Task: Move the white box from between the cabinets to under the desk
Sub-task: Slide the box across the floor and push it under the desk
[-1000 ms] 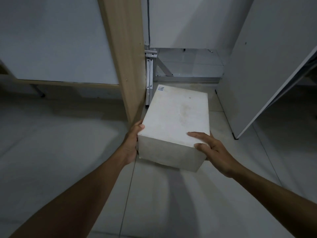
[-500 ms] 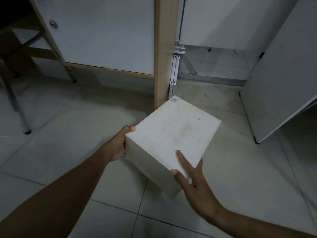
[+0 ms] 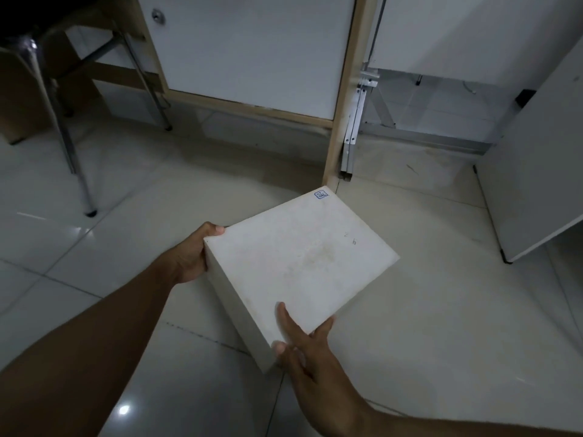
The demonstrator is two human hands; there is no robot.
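The white box [image 3: 303, 263] is held up over the tile floor [image 3: 441, 310], in front of the wooden cabinet post [image 3: 344, 99]. The left hand [image 3: 192, 257] grips its left corner, fingers curled around the side. The right hand [image 3: 303, 345] holds the near corner, with 1 of its fingers [image 3: 284, 316] flat on top. A small sticker [image 3: 321, 195] sits on the box's far corner, nearest the post.

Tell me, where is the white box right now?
The white box sits mid-frame in the head view, held over the tiled floor between the left hand and right hand, just before the wooden cabinet post.
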